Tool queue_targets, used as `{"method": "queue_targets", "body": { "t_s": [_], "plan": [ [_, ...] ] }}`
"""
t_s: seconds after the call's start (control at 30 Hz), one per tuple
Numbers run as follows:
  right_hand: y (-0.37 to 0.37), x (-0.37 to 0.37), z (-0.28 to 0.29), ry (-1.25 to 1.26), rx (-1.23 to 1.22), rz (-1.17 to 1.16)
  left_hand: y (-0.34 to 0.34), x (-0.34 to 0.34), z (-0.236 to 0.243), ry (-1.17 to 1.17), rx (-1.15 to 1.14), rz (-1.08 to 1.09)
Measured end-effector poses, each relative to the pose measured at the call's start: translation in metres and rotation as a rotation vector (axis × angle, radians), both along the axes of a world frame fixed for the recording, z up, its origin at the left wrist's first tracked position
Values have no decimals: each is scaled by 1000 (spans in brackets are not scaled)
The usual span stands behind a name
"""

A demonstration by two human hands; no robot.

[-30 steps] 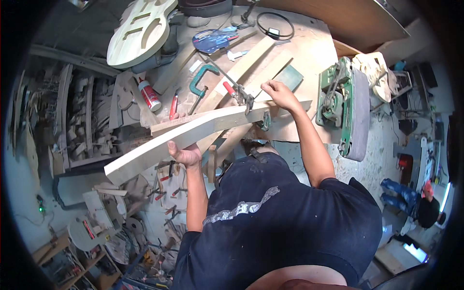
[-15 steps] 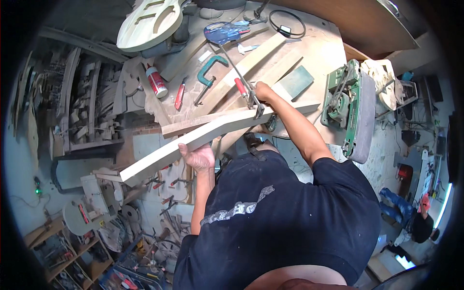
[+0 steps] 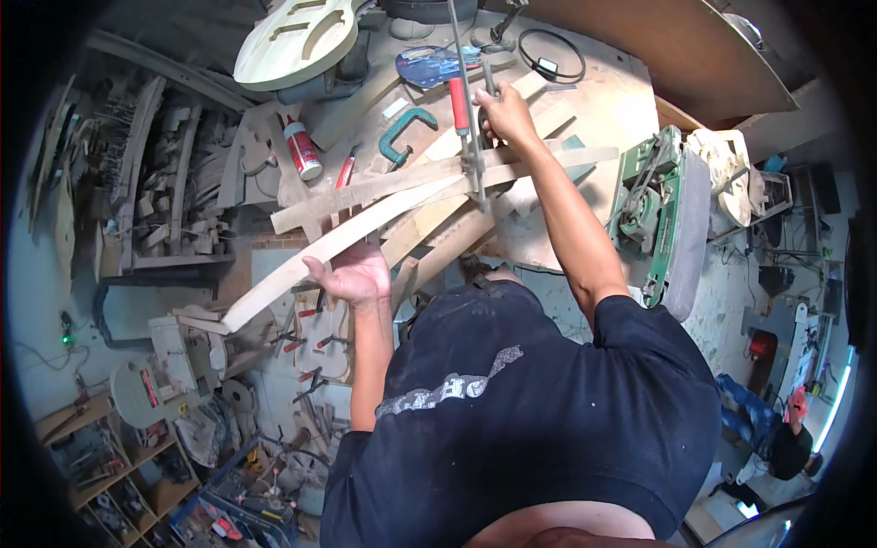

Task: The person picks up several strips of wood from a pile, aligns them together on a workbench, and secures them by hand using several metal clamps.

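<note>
Left hand cupped palm-up under wood strip | right hand beside red-handled clamp, hold unclear | slack clamp could let strip slip

The upper edge crops the pale guitar body and the bar of the clamp. The clamp's lower end is blurred. The left grip is partly concealed by the curved wooden piece. Fingertip contact at the right grip cannot be determined. The red cutter and the green sheet are partly covered by wood. Contents of the lower-left shelf are too small to identify.
</note>
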State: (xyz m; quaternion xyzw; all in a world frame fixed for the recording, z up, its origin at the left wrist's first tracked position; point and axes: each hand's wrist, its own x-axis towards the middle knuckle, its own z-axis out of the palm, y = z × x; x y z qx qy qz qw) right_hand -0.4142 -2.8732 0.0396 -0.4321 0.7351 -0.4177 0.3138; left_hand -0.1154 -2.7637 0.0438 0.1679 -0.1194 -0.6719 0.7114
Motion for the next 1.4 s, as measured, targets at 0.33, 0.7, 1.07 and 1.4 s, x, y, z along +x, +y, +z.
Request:
{"method": "queue_targets", "body": {
  "t_s": [0.33,0.7,1.07,1.4],
  "plan": [
    [22,-5,-48,29,-374,32,-26,8,-133,145,360,-31],
    [40,-7,-53,-570,-383,62,0,28,-159,-4,681,-341],
    [69,-12,-39,-817,-324,-114,44,42,-178,-347,623,-634],
    [64,1,-39,-697,-392,-153,30,22,-144,-255,895,-282]
  ]
}}
